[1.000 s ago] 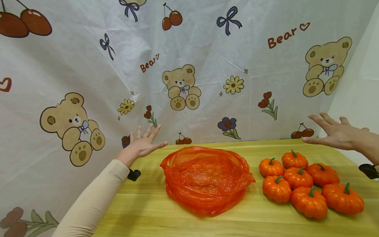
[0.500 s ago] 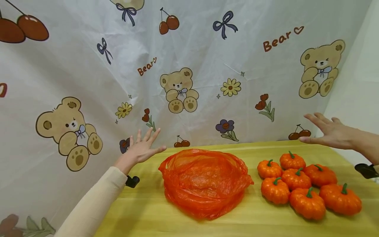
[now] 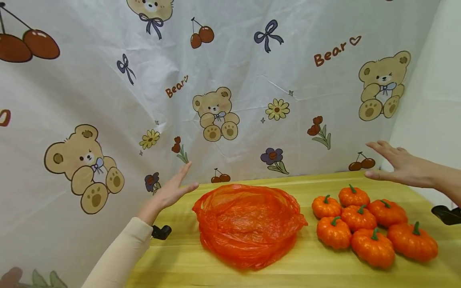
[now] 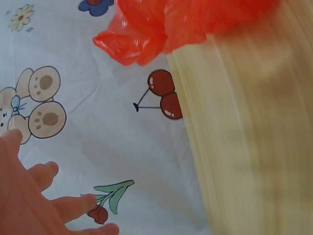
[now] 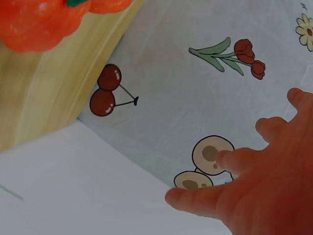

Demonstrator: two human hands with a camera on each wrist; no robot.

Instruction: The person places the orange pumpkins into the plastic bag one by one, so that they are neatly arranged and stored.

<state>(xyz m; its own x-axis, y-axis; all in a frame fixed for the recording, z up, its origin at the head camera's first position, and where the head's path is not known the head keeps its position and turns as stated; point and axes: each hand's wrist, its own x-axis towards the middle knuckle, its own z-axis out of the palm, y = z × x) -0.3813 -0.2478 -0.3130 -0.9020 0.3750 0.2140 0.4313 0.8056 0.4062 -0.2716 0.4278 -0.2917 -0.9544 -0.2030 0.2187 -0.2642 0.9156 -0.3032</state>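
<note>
An orange-red plastic bag lies on the wooden table with its mouth spread wide and facing up. To its left, my left hand is held in the air, fingers extended and holding nothing. Several small orange pumpkins with green stems sit in a cluster right of the bag. My right hand hovers beyond them at the right, thumb apart from the straight fingers. Both wrist views show spread fingers; the left one also catches the bag's edge, and the right one a pumpkin.
A white cloth printed with bears, cherries and flowers hangs behind the table. A plain white wall stands at the right. Each wrist carries a black camera mount.
The head view has tilted slightly up and shifted. My left hand has turned so its fingers line up edge-on; the right has turned a little too. The bag and pumpkins stay put.
</note>
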